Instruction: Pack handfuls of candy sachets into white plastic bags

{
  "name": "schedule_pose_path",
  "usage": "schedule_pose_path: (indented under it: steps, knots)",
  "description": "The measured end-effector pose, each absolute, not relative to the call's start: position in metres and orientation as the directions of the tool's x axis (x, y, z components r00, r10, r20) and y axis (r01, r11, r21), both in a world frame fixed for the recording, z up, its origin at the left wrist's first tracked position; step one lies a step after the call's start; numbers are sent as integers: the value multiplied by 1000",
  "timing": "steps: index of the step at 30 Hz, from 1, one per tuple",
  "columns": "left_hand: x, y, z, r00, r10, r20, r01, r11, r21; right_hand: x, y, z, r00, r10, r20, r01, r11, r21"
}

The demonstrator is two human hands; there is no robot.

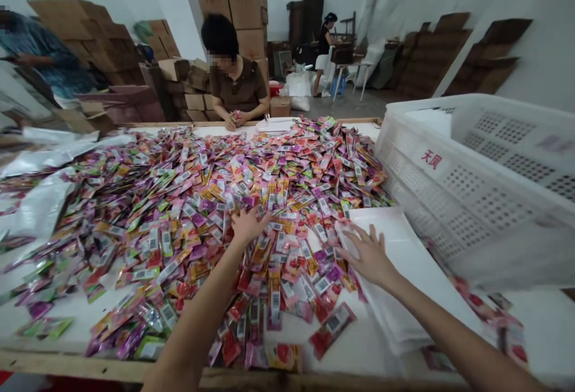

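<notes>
A wide heap of small, colourful printed packets (197,185) covers much of the white table. Over the middle of the heap reaches my left hand (248,224), its fingers spread at the packets and nothing seen in its grasp. Further right, my right hand (371,257) is also open, fingers apart, above the left edge of a stack of flat white bags (415,284). Its fingertips point toward the packets beside the stack. Whether either palm touches what lies beneath it, I cannot tell.
A large white perforated plastic crate (476,200) stands at the right. Silvery-white bags (42,203) lie on the left side. Across the table a person (238,83) handles packets. Cardboard boxes (247,20) are piled behind. The table's wooden edge (81,365) runs along the front.
</notes>
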State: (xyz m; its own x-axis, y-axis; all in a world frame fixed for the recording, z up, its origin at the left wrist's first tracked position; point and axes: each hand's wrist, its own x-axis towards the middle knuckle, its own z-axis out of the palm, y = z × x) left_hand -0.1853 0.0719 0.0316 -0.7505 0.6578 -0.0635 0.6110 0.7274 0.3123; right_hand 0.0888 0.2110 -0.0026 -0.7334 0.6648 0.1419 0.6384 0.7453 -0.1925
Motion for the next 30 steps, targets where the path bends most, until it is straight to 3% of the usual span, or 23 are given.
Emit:
schedule_pose_path:
  steps: [3, 5, 10, 15, 25, 28, 30]
  knots:
    - [-183, 88, 17, -730, 670, -139, 625, 736, 260, 31, 222, 15, -848, 518, 111, 463, 827, -320]
    - [-175, 90, 8, -679, 718, -154, 679, 694, 240, -10, 231, 19, -867, 490, 91, 423, 820, -385]
    - [-159, 70, 9, -471, 860, -198, 811, 510, 286, -72, 241, 6, -815, 574, -79, 562, 749, -351]
    - [-141, 42, 16, -328, 941, -88, 861, 336, 381, -59, 221, -10, -882, 450, -140, 471, 825, -314]
    - [-86, -8, 16, -287, 925, -249, 871, 360, 335, 9, 208, 8, -914, 329, -237, 398, 838, -372]
    - [-95, -18, 32, -258, 925, -277, 864, 350, 362, 3, 205, 28, -898, 403, -173, 438, 805, -399]
    - [-112, -10, 42, -304, 935, -184, 859, 353, 372, -15, 198, 38, -885, 461, -64, 442, 788, -428]
